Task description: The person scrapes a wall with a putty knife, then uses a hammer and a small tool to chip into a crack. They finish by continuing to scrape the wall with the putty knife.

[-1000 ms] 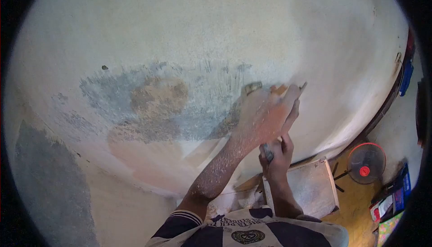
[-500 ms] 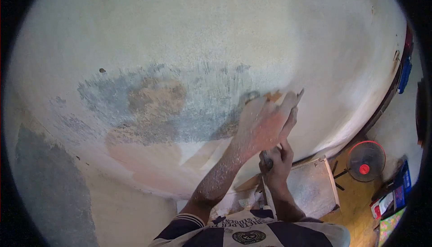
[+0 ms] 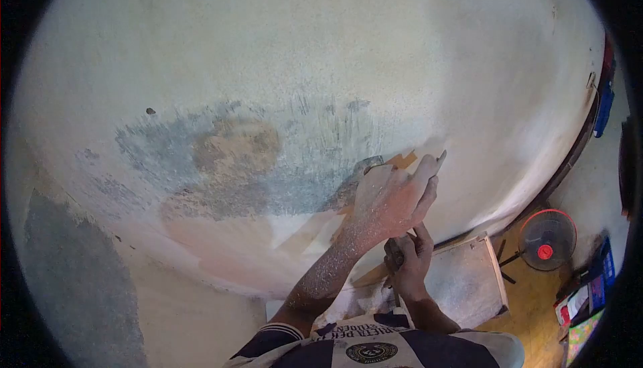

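My left hand (image 3: 388, 194), pale with dust, presses against a wall (image 3: 321, 39). Under its fingers is a tan piece (image 3: 404, 160) that looks like sandpaper, with a grey end (image 3: 369, 164) showing past the knuckles. Its index finger points up and to the right. Just below, my right hand (image 3: 410, 261) is closed around a dark rounded object (image 3: 396, 253), whose kind I cannot make out. A rough grey-blue patch (image 3: 308, 147) covers the wall left of my hands, with scratchy strokes along its top.
A brown board edge (image 3: 372, 276) and a dusty whitish panel (image 3: 465, 281) lie below my hands. A fan with a red hub (image 3: 544, 252) stands on the floor at right, near blue and red packages (image 3: 589, 294). The wall has a small hole (image 3: 150, 110).
My left hand has slid a little down along the wall with the tan piece, showing more of it. My right hand has stayed nearly in place. The view has shifted slightly.
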The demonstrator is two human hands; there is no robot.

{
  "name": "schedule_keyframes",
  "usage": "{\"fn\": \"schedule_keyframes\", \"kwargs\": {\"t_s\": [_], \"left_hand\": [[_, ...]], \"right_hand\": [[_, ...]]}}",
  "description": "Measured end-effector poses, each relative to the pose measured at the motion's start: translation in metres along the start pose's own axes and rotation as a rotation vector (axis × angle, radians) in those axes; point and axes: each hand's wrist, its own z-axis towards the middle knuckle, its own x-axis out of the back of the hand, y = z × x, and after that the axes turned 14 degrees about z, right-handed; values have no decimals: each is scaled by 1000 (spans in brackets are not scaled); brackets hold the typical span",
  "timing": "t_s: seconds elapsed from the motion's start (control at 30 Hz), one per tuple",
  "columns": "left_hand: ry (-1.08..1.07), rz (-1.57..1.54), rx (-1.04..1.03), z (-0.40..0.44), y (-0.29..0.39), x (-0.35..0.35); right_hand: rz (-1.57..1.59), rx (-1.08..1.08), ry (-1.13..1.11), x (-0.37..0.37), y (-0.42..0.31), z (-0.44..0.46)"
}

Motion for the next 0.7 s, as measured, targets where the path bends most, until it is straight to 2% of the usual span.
{"fn": "schedule_keyframes", "kwargs": {"t_s": [0.1, 0.2, 0.23, 0.33, 0.43, 0.6, 0.7], "left_hand": [[-37, -34, -1, 7, 4, 11], [-58, -90, -18, 10, 4, 16], [-50, -108, -25, 10, 5, 17], [-3, -78, 4, 3, 3, -1], [211, -67, -48, -4, -3, -18], [213, -60, -92, -5, -13, -10], [214, -12, -75, 14, -14, 12]], "right_hand": [[48, 44, 51, -13, -4, -6], [54, 171, -15, -21, -7, -7], [-1, 151, -11, -19, -10, -7], [-151, 160, -25, -8, -12, -2], [-239, 250, -63, -2, -3, 5], [-229, 274, -22, -7, 15, 9], [-282, 345, -82, -20, -6, 26]]}}
